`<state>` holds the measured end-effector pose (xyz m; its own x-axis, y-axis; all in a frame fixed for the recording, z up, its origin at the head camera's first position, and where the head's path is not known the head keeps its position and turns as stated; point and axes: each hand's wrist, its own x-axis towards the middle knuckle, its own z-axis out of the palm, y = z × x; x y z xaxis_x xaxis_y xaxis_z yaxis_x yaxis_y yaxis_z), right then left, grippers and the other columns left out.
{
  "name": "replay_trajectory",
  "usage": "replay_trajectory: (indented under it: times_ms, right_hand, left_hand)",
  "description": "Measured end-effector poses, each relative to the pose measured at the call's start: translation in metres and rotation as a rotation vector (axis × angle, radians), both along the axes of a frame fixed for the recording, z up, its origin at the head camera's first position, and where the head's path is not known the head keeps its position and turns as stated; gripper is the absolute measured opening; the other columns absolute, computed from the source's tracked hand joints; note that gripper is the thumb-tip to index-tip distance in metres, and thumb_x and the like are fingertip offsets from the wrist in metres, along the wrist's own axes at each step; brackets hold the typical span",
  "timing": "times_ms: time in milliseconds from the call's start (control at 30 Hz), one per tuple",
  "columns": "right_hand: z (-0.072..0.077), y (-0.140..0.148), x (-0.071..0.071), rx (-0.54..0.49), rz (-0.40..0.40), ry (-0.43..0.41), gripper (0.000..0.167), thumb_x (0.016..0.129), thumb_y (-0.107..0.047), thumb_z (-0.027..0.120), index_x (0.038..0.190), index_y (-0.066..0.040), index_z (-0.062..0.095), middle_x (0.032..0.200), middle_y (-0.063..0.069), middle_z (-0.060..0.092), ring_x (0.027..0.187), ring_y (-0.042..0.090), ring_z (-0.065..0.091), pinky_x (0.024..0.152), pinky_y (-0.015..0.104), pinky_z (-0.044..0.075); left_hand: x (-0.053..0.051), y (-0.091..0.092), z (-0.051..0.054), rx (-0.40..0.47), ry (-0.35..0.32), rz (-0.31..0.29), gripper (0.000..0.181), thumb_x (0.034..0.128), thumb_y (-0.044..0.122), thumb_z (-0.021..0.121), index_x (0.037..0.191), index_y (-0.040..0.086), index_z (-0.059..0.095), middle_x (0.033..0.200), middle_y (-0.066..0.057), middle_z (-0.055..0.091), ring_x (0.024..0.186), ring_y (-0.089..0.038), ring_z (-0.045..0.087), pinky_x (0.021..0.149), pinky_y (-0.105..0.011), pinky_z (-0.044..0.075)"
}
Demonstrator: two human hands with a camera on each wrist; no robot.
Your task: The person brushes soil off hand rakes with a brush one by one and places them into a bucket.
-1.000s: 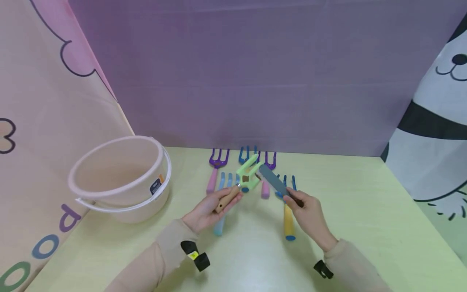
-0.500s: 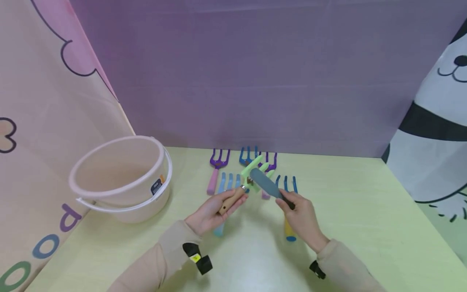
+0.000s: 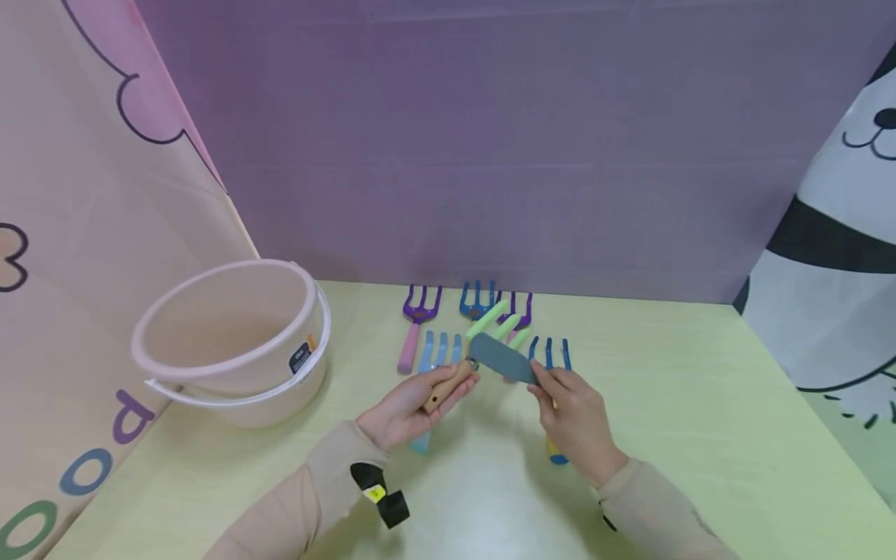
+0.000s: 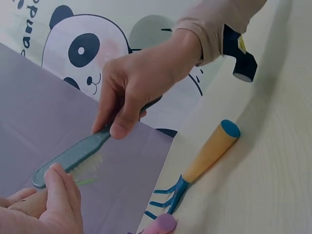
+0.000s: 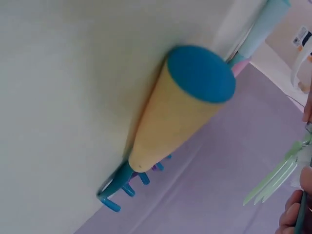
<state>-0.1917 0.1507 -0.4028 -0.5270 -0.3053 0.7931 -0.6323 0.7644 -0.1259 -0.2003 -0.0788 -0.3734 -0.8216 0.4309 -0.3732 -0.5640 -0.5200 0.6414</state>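
Left hand (image 3: 413, 406) grips fork (image 3: 449, 386), tines (image 3: 490, 316) pointing forward-right. Right hand (image 3: 575, 416) grips brush (image 3: 502, 358), long axis pointing left, crossing over the fork just below the tines; contact unclear.

Pale glare on near tabletop (image 3: 483, 498); soft shadows; wrist views dimmer.

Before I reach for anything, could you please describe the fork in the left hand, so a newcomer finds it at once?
Find the big pale bucket on the table, then look right to the left hand. It holds a wooden-handled fork, partly hidden behind the grey-blue brush. Unlike the purple-pronged and blue-pronged forks lying nearby, its prongs are light green.
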Motion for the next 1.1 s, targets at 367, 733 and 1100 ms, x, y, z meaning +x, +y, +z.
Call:
replay_trajectory:
  times_ms: [367,733,1100]
  right_hand:
    - [-0.005,0.000,-0.004,0.054,-0.037,0.028,0.034,0.069,-0.002,0.074,0.100,0.008,0.067,0.072,0.009,0.061,0.059,0.017,0.051,0.048,0.025,0.047]
    - [0.001,0.003,0.001,-0.162,-0.018,-0.358,0.033,0.078,-0.003,0.069,0.109,0.007,0.063,0.073,0.009,0.063,0.047,0.000,0.034,0.039,0.016,0.033]
    - [0.013,0.006,0.003,-0.311,-0.019,-0.630,0.033,0.085,-0.007,0.063,0.115,0.005,0.060,0.075,0.009,0.062,0.046,0.003,0.033,0.039,0.018,0.031]
  left_hand:
    - [0.001,0.001,-0.004,-0.006,-0.009,0.001,0.040,0.0925,0.013,0.051,0.129,-0.001,0.043,0.108,-0.012,0.065,0.094,-0.013,0.065,0.091,-0.018,0.046]
    - [0.002,0.000,-0.005,0.021,-0.051,0.018,0.039,0.0909,0.013,0.054,0.127,0.001,0.044,0.123,-0.018,0.056,0.094,-0.014,0.066,0.091,-0.018,0.046]
    - [0.002,0.000,-0.003,0.039,-0.024,-0.013,0.039,0.0922,0.013,0.052,0.128,0.000,0.044,0.111,-0.014,0.064,0.095,-0.015,0.065,0.092,-0.018,0.046]
